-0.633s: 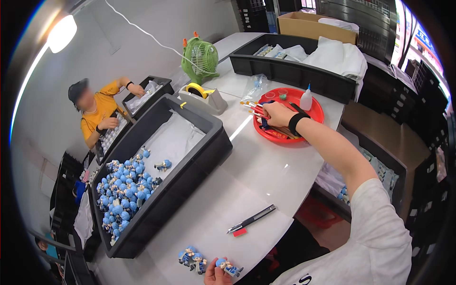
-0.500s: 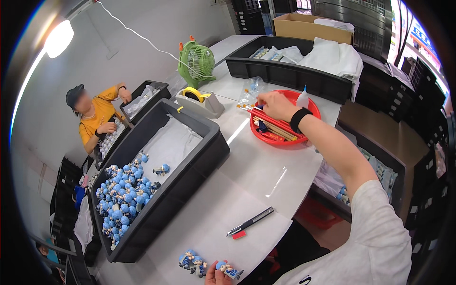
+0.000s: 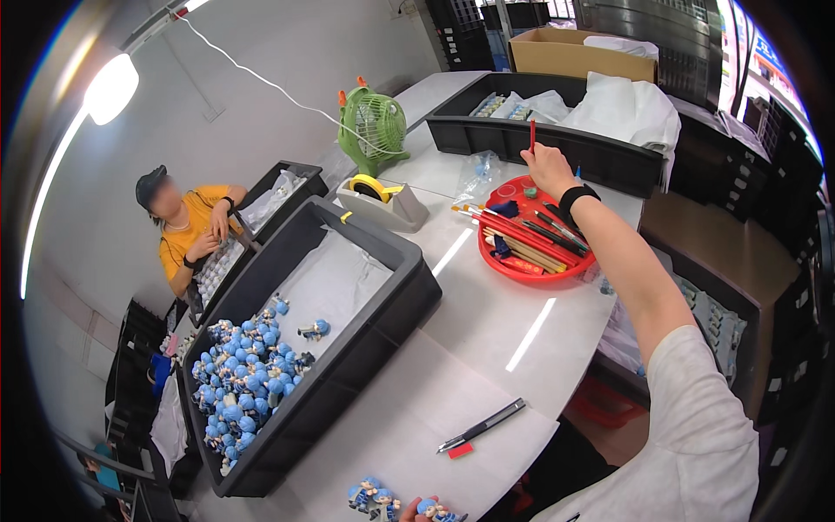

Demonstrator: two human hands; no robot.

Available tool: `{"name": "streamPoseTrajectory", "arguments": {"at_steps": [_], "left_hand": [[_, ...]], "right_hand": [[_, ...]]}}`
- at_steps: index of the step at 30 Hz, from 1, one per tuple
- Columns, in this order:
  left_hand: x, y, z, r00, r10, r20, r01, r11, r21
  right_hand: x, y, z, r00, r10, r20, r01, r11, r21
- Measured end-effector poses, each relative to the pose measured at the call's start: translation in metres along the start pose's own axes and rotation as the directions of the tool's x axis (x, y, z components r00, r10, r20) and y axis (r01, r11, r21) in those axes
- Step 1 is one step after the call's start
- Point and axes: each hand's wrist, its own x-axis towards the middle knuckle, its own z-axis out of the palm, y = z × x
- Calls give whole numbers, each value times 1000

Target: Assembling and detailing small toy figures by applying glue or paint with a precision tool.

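At the lower edge, my left hand (image 3: 411,511) closes on a small blue-haired figurine (image 3: 439,512). Right beside it, a couple of like figurines (image 3: 374,498) lie together on the table. My right hand (image 3: 551,170) is above the far side of a round red tray (image 3: 528,277), fingers wrapped round a slim red stick (image 3: 532,134) that points up; its other end is hidden. Paintbrushes (image 3: 474,211), wooden sticks, dark pens and dark blue scraps fill the tray. A black pen-like knife (image 3: 481,426) rests on the table by a small red piece (image 3: 460,451).
A black crate (image 3: 365,348) heaped with figurines (image 3: 252,365) stands at the left. Behind are a tape dispenser (image 3: 396,209), a green fan (image 3: 372,130) and another black crate (image 3: 539,143) with white cloth. A co-worker (image 3: 187,222) in yellow handles items at far left.
My right hand has risen from among the tray's tools and now holds up a red stick. My left hand keeps the figurine. The whole view has shifted slightly.
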Motion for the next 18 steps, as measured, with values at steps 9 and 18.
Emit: {"name": "streamPoseTrajectory", "arguments": {"at_steps": [9, 18], "left_hand": [[-6, 2, 2, 999, -23, -33, 24, 999, 23], [-1, -2, 2, 995, 98, -17, -99, 995, -19]], "right_hand": [[1, 22, 32, 989, 80, 125, -77, 997, -32], [11, 30, 33, 995, -101, 18, 101, 994, -29]]}}
